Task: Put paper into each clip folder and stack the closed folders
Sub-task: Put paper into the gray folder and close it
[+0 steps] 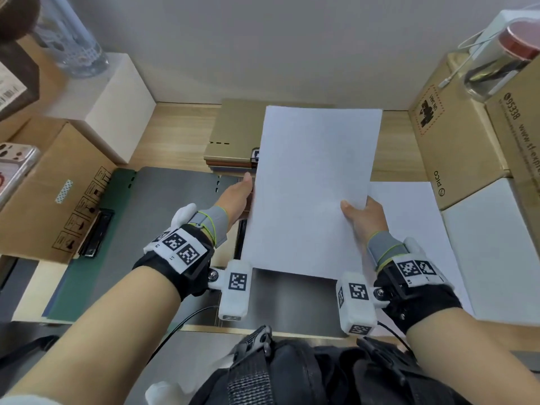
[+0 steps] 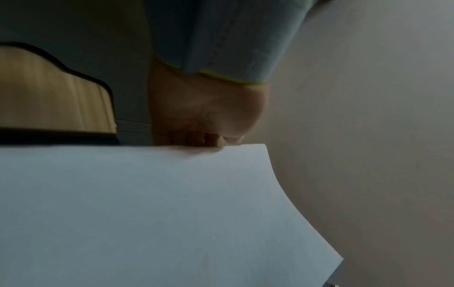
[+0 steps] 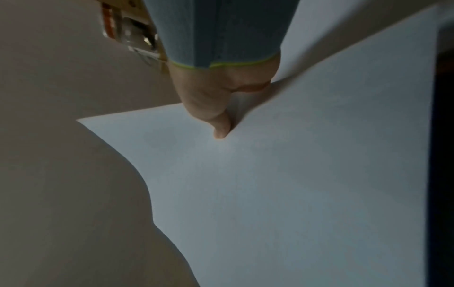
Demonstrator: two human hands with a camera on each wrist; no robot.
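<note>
A person's right hand (image 1: 361,213) pinches the right edge of a white sheet of paper (image 1: 312,185), thumb pressed flat on top, while the left hand (image 1: 238,197) grips the opposite edge with fingers curled beneath, holding the sheet raised at the centre of the frame. The paper bows along its free edges in both wrist views, a sign it is light and limp; a two-sided hold at mid-edge looks the surest way to keep it from sagging or creasing. Below it lies an open clip folder (image 1: 163,229), dark green outside and grey inside, its black clip (image 1: 95,233) at the left. More white sheets (image 1: 409,217) lie at lower right; closed folders (image 1: 233,135) are stacked just beyond, upper centre.
</note>
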